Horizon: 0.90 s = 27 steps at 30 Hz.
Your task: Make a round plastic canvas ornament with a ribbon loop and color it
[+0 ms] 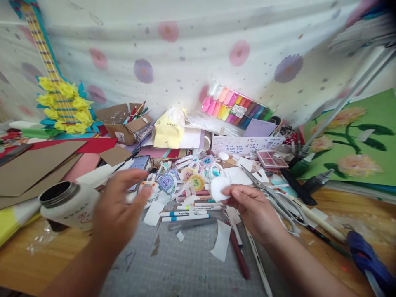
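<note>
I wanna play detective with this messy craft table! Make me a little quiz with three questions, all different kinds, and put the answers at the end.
1. What does the right hand hold?
A) scissors
B) a round white disc
C) a marker

2. True or false: the jar on the left is open at the top.

3. Fill in the missing colour: the guitar shape is decorated with ____ flowers.

Key: 1 B; 2 true; 3 yellow.

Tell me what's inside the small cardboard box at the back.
The cardboard box holds several upright, leaning pencils or pens and crumpled clear plastic. Its bottom, and anything beneath those, is hidden by the front wall and contents.
</note>
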{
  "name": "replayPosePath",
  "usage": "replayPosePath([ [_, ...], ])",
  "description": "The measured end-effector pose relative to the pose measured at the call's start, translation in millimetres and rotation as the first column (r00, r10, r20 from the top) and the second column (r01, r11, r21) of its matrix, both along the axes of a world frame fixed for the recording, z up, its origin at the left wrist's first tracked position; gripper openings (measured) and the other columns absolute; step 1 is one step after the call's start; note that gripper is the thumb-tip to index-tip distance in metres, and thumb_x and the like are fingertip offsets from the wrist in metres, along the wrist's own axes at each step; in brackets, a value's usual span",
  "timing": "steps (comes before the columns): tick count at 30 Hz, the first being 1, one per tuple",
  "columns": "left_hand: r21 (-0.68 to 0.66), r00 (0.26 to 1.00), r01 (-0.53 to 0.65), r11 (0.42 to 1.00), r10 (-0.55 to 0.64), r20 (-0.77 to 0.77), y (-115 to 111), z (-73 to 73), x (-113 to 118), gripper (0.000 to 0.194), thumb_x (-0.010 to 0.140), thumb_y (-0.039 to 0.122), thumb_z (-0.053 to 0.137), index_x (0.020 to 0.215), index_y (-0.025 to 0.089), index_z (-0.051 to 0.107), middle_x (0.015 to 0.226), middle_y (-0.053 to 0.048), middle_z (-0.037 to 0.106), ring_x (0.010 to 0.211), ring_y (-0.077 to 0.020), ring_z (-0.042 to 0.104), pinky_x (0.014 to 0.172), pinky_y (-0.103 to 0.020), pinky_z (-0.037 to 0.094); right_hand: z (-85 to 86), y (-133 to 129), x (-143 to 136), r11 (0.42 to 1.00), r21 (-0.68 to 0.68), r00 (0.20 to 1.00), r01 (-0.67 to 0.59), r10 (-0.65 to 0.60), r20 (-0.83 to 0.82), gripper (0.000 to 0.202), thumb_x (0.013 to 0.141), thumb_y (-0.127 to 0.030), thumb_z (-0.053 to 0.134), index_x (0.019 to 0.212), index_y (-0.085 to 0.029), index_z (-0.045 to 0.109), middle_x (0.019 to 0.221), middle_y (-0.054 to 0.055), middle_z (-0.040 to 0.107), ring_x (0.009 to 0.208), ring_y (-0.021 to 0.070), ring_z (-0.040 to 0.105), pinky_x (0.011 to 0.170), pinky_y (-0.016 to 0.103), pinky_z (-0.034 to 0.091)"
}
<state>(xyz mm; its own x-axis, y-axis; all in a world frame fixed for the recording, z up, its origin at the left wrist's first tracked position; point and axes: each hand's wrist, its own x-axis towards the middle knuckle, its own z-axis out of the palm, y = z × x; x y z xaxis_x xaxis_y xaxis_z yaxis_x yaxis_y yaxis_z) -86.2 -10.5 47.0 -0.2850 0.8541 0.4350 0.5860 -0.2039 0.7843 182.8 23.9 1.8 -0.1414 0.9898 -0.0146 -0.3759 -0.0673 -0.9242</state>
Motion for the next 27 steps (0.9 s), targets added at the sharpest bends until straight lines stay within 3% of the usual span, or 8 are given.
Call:
replayPosePath([
  [1,-0.151,0.964,0.213,0.965,-0.182,0.195,6.6,-0.2,18.4,0.023,0.083,0.034,0.059,0.103,0.023,0.057,0.108,-0.005,0.062,0.109,-0.0273,0.054,0.098,-0.041,0.038,0.4,-0.1,-0.6,1.000,-0.001,1.000,-0.007,0.007,-0.001,0.018,0.070,-0.040,0.076,0.074,-0.022,0.077,0.081,0.003,0.074,0.072,0.0154,0.061,0.070,0.029,0.048],
  [2,-0.208,0.922,0.335,0.919,-0.274,0.272,13.4,-1.2,35.2,0.025,0.081,0.037,0.060,0.100,0.021,0.060,0.100,-0.006,0.066,0.099,-0.0268,0.061,0.088,-0.040,0.046,0.6,0.0,-1.3,1.000,0.000,1.000,-0.015,0.015,-0.001,0.019,0.070,-0.040,0.075,0.074,-0.022,0.077,0.081,0.003,0.073,0.072,0.0156,0.061,0.071,0.029,0.048],
  [5,-0.265,0.718,0.585,0.767,-0.338,0.608,29.9,-9.8,69.9,0.028,0.076,0.034,0.068,0.100,0.019,0.062,0.099,-0.006,0.068,0.093,-0.0229,0.063,0.079,-0.033,0.049,0.1,-0.3,-3.7,0.999,0.015,0.999,-0.052,0.051,0.017,0.018,0.070,-0.039,0.075,0.073,-0.021,0.077,0.078,0.003,0.072,0.073,0.0155,0.059,0.072,0.029,0.046],
  [9,-0.242,0.668,0.621,0.745,-0.343,0.660,34.9,-27.5,81.9,0.016,0.074,0.026,0.071,0.084,0.018,0.062,0.078,0.002,0.062,0.075,-0.0134,0.057,0.067,-0.024,0.046,-0.2,-1.8,-6.7,0.994,0.039,0.993,-0.104,0.102,0.052,0.016,0.070,-0.034,0.076,0.072,-0.019,0.078,0.073,0.004,0.069,0.073,0.0162,0.057,0.073,0.029,0.043],
  [13,-0.241,0.636,0.641,0.728,-0.329,0.698,30.3,-38.4,76.7,0.008,0.079,0.022,0.065,0.079,0.018,0.059,0.072,0.004,0.058,0.067,-0.0115,0.053,0.063,-0.024,0.046,1.0,1.5,-3.8,0.999,0.043,1.000,-0.021,0.021,0.000,0.016,0.071,-0.037,0.074,0.073,-0.021,0.078,0.097,0.006,0.068,0.094,0.0215,0.056,0.079,0.032,0.043],
  [17,-0.256,0.603,0.662,0.705,-0.298,0.740,27.5,-39.4,72.9,0.007,0.081,0.022,0.062,0.081,0.018,0.057,0.077,0.001,0.060,0.070,-0.0136,0.054,0.063,-0.027,0.049,1.7,7.5,3.5,0.992,0.045,0.990,0.120,-0.116,-0.077,0.017,0.070,-0.039,0.075,0.073,-0.023,0.076,0.079,0.000,0.064,0.075,0.0133,0.053,0.071,0.026,0.043],
  [21,-0.284,0.593,0.675,0.681,-0.272,0.758,24.0,-39.5,71.7,0.009,0.080,0.024,0.063,0.086,0.019,0.058,0.081,0.001,0.062,0.074,-0.0151,0.056,0.061,-0.026,0.050,3.2,6.0,3.8,0.996,0.018,0.992,0.086,-0.084,-0.093,0.020,0.071,-0.039,0.075,0.080,-0.022,0.076,0.058,-0.002,0.059,0.060,0.0110,0.051,0.065,0.025,0.043],
  [27,-0.281,0.630,0.683,0.675,-0.348,0.695,21.0,-41.5,69.3,0.004,0.082,0.024,0.062,0.085,0.022,0.059,0.074,0.006,0.061,0.067,-0.0101,0.052,0.061,-0.019,0.044,7.7,-0.1,-0.2,0.997,0.052,0.994,0.056,-0.051,-0.100,0.018,0.069,-0.038,0.076,0.073,-0.021,0.077,0.079,0.001,0.066,0.071,0.0119,0.055,0.069,0.024,0.043],
])
